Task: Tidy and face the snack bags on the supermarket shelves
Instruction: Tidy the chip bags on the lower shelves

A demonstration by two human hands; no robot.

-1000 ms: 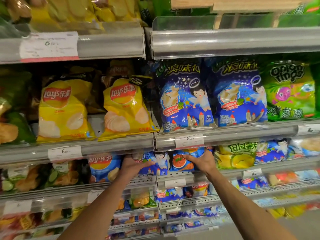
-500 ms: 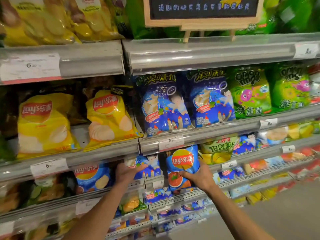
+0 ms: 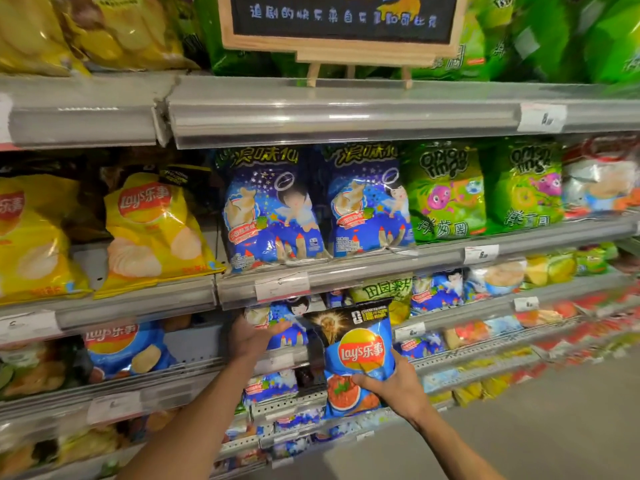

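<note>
My right hand (image 3: 398,386) grips a blue Lay's bag (image 3: 356,351) by its lower right side and holds it upright in front of the shelf, clear of the row. My left hand (image 3: 251,336) rests with spread fingers on a blue cartoon bag (image 3: 287,323) that stands on the third shelf. Another blue Lay's bag (image 3: 124,351) stands on that shelf to the left, with a gap between it and my left hand.
Above, two yellow Lay's bags (image 3: 152,230), two blue cartoon bags (image 3: 273,209) and green onion-ring bags (image 3: 446,192) face out. A small chalkboard sign (image 3: 343,26) stands on the top shelf edge. Lower shelves hold small bags; grey floor (image 3: 519,438) lies to the right.
My right hand has pulled the blue Lay's bag out of the shelf, down and toward me. My left hand stays on the cartoon bag. The view has shifted left and nearer.
</note>
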